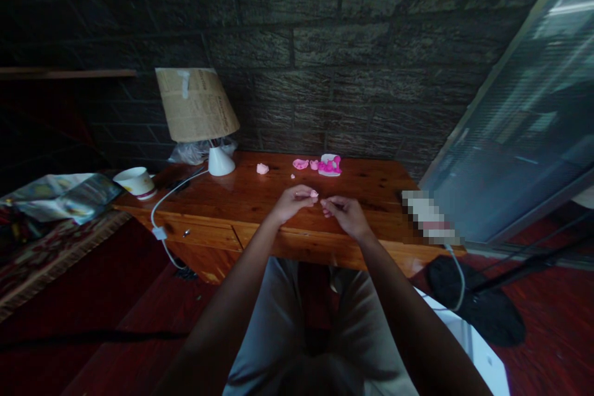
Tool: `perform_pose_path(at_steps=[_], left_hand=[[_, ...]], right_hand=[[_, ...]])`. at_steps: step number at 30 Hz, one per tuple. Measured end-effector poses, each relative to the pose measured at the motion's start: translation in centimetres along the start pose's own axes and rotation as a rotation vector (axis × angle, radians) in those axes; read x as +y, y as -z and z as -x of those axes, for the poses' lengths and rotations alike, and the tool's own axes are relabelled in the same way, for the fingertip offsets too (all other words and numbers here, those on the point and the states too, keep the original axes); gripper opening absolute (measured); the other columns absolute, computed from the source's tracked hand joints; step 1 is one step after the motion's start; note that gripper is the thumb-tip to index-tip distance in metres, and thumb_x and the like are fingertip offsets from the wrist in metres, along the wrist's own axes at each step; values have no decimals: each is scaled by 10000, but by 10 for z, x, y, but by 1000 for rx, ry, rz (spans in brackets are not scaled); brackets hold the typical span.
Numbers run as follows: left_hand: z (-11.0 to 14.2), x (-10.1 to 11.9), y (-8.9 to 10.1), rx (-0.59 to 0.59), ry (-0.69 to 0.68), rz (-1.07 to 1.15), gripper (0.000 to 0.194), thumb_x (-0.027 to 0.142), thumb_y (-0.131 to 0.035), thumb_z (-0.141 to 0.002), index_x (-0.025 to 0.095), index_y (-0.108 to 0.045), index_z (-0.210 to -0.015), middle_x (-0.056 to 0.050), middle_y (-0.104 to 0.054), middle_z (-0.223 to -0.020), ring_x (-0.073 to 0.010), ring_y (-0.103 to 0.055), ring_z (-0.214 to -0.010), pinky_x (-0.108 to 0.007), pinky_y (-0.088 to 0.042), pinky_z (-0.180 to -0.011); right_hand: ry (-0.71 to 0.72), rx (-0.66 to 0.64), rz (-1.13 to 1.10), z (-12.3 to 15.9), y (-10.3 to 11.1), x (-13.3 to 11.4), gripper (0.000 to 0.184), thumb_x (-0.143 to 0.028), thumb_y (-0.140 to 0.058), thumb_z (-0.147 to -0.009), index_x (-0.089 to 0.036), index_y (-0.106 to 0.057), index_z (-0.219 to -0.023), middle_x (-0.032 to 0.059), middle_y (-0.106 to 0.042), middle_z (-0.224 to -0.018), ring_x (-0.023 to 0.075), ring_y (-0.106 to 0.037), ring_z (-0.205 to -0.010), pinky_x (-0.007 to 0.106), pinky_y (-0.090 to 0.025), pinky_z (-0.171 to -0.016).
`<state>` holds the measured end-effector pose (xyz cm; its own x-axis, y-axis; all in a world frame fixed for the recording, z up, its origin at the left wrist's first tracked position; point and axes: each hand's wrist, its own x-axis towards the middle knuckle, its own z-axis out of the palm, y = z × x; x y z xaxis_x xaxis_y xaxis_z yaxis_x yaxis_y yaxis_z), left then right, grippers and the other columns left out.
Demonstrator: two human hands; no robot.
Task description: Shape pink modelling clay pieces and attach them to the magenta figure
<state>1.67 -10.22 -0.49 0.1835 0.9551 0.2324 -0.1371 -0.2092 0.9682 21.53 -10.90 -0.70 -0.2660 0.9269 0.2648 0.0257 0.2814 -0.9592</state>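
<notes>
Both my hands hover over the front part of a wooden desk (371,182). My left hand (293,201) is closed in a pinch on a small pink lump of clay (314,193) at its fingertips. My right hand (346,215) is curled close beside it, its fingertips pinched near the same lump; what they hold is too small to make out. Further back on the desk lie a loose pink clay piece (262,168), another pink piece (301,164) and a white tray with bright pink shapes (330,165).
A lamp with a paper shade (197,105) stands at the desk's back left, its white cord (160,213) hanging over the front edge. A paper cup (135,182) sits at the left corner. A blurred object (429,218) lies at the right edge. My knees are under the desk.
</notes>
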Motion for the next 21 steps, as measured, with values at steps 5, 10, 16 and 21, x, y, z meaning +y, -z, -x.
perform_pose_path(at_steps=[5,10,16,21], left_hand=[[0,0,0,-5,-4,-19,401,338,-934,-612,144,-735,-900,-45,-764,-880,-191,-715,-837,-361,-581,-841],[1,1,-1,-4,-14,-27,388,329,-933,-617,140,-738,-894,-47,-765,-876,-184,-711,-841,-327,-569,-821],[-1,-1,1,-8,-6,-17,422,350,-942,-598,142,-732,-899,-45,-767,-889,-187,-717,-846,-352,-566,-851],[-1,-2,1,-20,20,3,433,360,-944,-600,134,-729,-901,-55,-769,-895,-190,-715,-855,-368,-553,-878]], right_hand=[[-8,39,-92,-2,-1,2,436,-612,-840,-643,-206,-773,-786,45,-749,-726,185,-663,-631,328,-574,-632],[-43,48,-117,0,-3,-1,435,-593,-850,-638,-198,-770,-803,34,-726,-705,149,-612,-574,286,-518,-547],[-40,72,-149,2,-4,-7,465,-601,-864,-607,-189,-774,-802,29,-728,-679,124,-576,-531,256,-466,-491],[-34,133,-177,1,-4,-6,411,-526,-885,-591,-199,-803,-827,36,-765,-759,134,-613,-592,269,-499,-548]])
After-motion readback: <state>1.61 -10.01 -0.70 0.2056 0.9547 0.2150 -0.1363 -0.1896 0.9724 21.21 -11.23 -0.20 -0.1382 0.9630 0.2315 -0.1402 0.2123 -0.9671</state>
